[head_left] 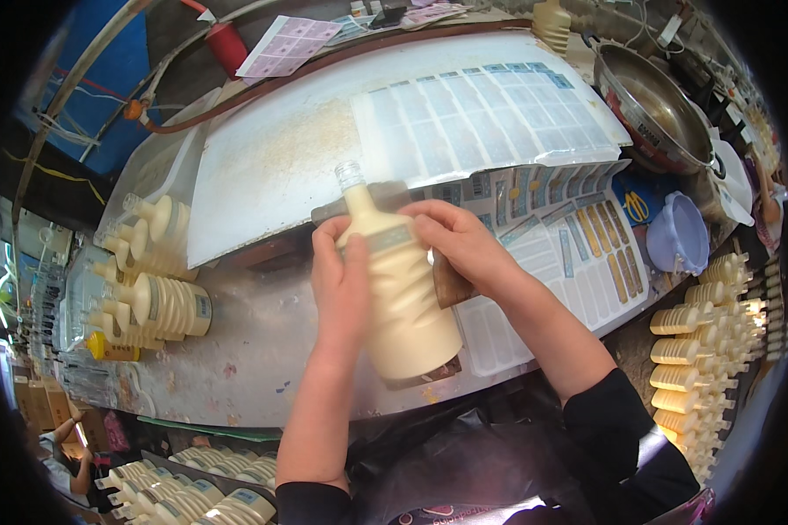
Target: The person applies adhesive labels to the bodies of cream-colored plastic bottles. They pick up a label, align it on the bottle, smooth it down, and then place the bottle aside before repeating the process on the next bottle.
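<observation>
A cream bottle [411,311] with a ribbed body and a clear threaded neck lies in front of me, neck pointing away. Its lower part looks slightly blurred. A pale grey-green label band [390,238] crosses its shoulder. My left hand [340,271] is closed on the bottle's left side, thumb on the front near the band. From the right, my right hand [460,238] grips the shoulder, its fingertips at the band's right end. Beneath the bottle a brown block-like rest [452,284] partly shows; the bottle hides most of it.
Label sheets [587,254] lie right of the bottle, near yellow-handled scissors [635,207] and a lilac basin [678,234]. A white board [271,166] with more sheets covers the back. Several labelled bottles [171,304] stand at left; others [678,376] fill the right.
</observation>
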`<state>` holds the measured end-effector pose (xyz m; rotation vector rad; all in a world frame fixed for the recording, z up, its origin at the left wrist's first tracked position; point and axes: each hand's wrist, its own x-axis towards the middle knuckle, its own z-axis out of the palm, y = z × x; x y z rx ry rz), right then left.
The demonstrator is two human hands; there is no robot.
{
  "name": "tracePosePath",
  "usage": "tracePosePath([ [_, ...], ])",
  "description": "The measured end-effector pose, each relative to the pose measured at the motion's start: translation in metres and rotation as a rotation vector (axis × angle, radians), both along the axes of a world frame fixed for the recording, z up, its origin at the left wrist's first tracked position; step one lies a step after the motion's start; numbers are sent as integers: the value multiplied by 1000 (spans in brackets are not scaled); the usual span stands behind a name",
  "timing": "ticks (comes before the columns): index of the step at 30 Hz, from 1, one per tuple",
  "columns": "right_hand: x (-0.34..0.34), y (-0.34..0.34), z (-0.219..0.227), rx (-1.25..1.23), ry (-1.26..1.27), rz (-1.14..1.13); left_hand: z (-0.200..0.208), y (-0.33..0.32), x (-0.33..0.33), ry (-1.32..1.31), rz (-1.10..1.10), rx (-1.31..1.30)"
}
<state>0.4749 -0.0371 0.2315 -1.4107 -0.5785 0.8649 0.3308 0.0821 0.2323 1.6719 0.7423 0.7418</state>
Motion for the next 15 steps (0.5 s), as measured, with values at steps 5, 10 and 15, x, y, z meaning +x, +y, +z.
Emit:
tracePosePath([
  [5, -6, 0, -2, -15, -136, -46, 10, -4, 3, 58, 33, 158],
  [10, -4, 4, -3, -87, -10, 20, 19, -4, 12, 276, 51, 242],
  [15, -1, 2, 0, 10, 133, 53, 10, -1, 9, 239, 27, 228],
])
